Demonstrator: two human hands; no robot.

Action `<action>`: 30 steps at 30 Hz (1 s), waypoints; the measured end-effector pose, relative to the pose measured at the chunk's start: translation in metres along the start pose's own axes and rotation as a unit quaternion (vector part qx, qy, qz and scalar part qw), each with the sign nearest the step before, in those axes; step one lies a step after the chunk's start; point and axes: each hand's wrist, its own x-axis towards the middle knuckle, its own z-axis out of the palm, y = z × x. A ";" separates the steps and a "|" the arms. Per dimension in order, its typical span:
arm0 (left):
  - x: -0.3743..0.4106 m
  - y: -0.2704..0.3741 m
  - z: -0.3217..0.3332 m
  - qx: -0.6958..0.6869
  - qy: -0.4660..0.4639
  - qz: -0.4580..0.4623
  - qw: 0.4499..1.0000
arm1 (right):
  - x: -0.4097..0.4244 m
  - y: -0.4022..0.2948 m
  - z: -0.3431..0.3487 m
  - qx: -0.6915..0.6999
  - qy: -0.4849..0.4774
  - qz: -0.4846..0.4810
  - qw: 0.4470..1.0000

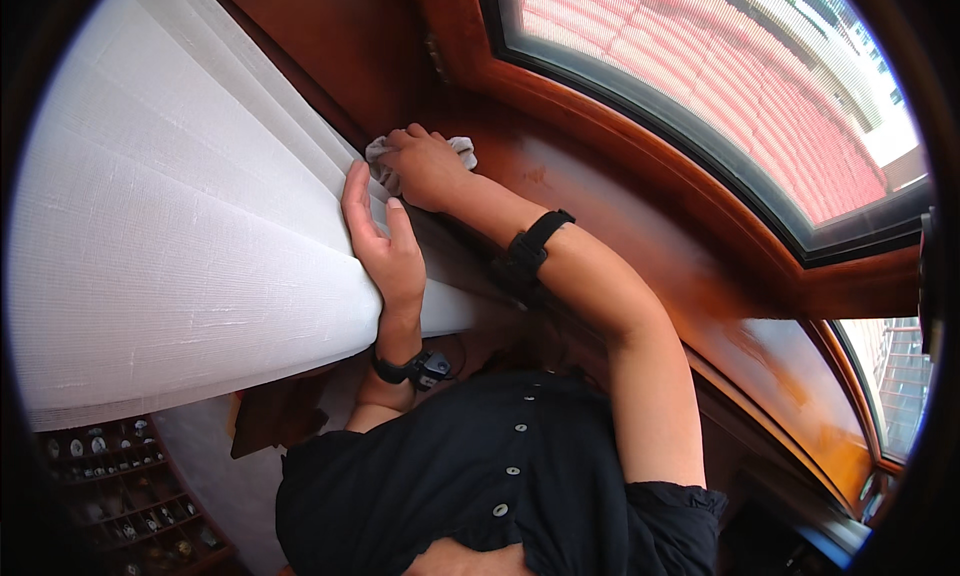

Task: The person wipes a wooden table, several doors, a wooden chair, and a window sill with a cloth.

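My right hand (426, 165) presses a crumpled light grey cloth (463, 151) against the varnished wooden sill (547, 171), in the corner beside the window frame. Part of the cloth is hidden beneath the palm and fingers. My left hand (386, 250) is raised along the edge of a sheer white curtain (187, 261), its fingers straight and the thumb held apart. The side of this hand touches the fabric, which bulges out to its left. I see no object gripped in the left hand.
Above the sill is a window (697, 88) in a reddish wooden frame (645, 137); red roof tiles show through it. A hinge (435, 57) sits at the frame's corner. Lower left stands a compartmented shelf (135, 493) of small objects. A second window (896, 381) lies at right.
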 end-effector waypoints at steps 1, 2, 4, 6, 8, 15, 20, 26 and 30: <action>-0.003 0.000 0.005 -0.004 -0.003 0.001 1.000 | -0.004 0.003 0.006 -0.022 0.026 -0.001 0.999; -0.006 0.001 0.010 -0.008 -0.005 0.001 1.000 | -0.008 0.006 0.017 -0.065 0.065 -0.029 0.995; -0.004 0.000 0.007 -0.005 -0.005 0.003 1.000 | -0.004 -0.005 0.024 -0.143 0.050 -0.040 0.988; -0.002 0.001 0.006 0.004 -0.012 0.008 1.000 | -0.003 -0.013 0.031 -0.198 0.034 -0.046 0.979; -0.005 0.000 0.005 0.003 -0.013 0.008 1.000 | -0.006 -0.025 0.040 -0.240 0.012 -0.037 0.970; -0.008 0.012 0.005 0.008 -0.012 -0.006 1.000 | -0.021 -0.044 0.042 -0.303 0.031 0.038 0.952; -0.012 0.015 -0.002 0.023 -0.013 0.025 0.999 | -0.083 -0.047 0.006 -0.289 0.106 0.041 0.951; -0.016 0.012 -0.004 -0.002 -0.022 0.013 1.000 | -0.153 -0.053 -0.047 -0.150 0.129 0.152 0.968; -0.016 0.010 0.000 0.010 -0.024 0.022 0.999 | -0.117 -0.055 -0.045 -0.091 0.191 0.116 0.970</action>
